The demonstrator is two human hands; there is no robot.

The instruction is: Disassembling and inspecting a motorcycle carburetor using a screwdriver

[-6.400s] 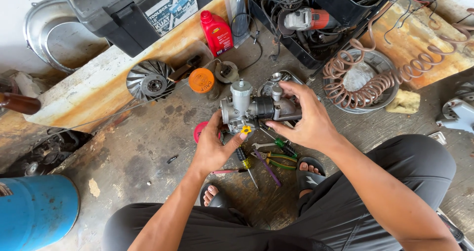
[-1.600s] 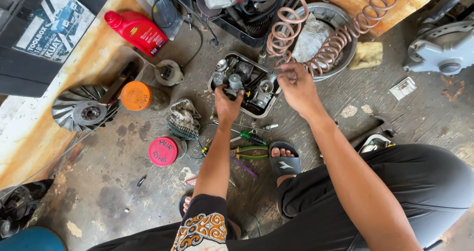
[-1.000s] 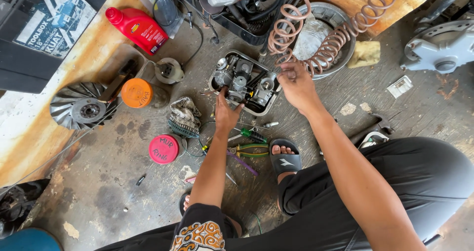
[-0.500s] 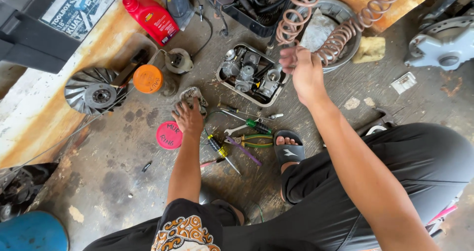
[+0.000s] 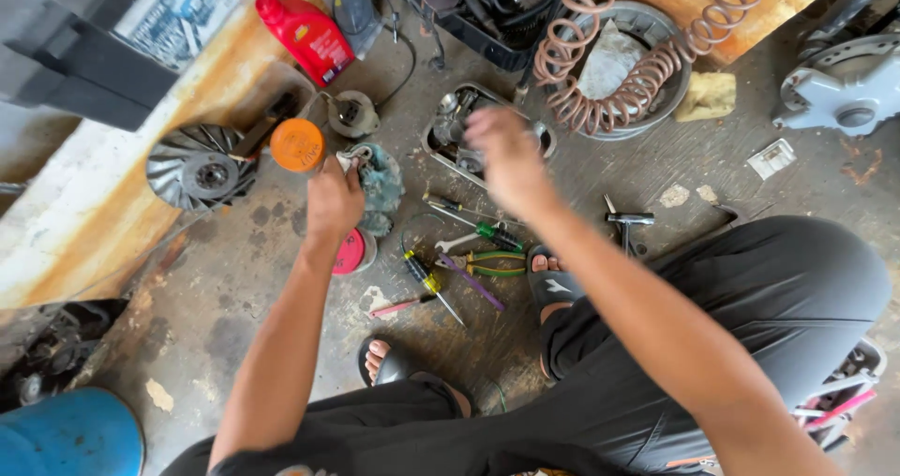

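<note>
- Beneath our left hand [image 5: 334, 198], in the head view, we see a crumpled grey-green rag [image 5: 380, 187] on the concrete floor [image 5: 234, 289]; the fingers are closed around its upper edge.
- Just left of that hand stands a round orange cap [image 5: 297, 145], with a dark finned metal disc [image 5: 200, 166] further left.
- Just below the same hand a flat red round lid [image 5: 352, 252] lies on the floor, partly under the rag.
- Our right hand [image 5: 507, 156] hangs blurred above a shallow metal tray of dark engine parts [image 5: 442, 141]; we cannot tell whether it holds anything or how wide the fingers stand.
- Below the right hand lie screwdrivers [image 5: 427, 281] and green-handled pliers [image 5: 487, 263], near our sandalled foot [image 5: 551, 284].
- Beyond the right hand a coiled copper-coloured air hose [image 5: 637, 78] drapes over a round metal basin [image 5: 656, 36].
- Above the left hand a red plastic bottle [image 5: 305, 36] lies on a rusty orange board [image 5: 141, 157].
</note>
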